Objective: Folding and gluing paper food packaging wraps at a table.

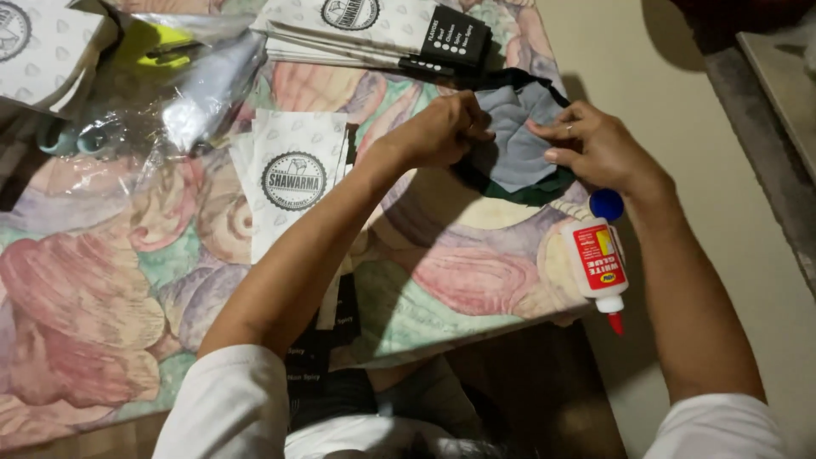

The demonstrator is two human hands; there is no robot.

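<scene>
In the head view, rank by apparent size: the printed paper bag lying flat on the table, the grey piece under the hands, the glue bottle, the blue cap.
1. printed paper bag
2. grey piece, partly hidden by the left hand and right hand
3. glue bottle
4. blue cap

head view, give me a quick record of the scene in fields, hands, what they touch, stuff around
left hand: closed on the grey sheet, fingers curled at its left edge
right hand: on the sheet's right side, fingers bent
under sheet: dark green layer showing at the lower edge
glue bottle: lying at the table edge, blue base, red tip past the edge
paper bags: one flat left of the hands, a stack at the top
plastic wrap: top left
table: flowered cloth
</scene>
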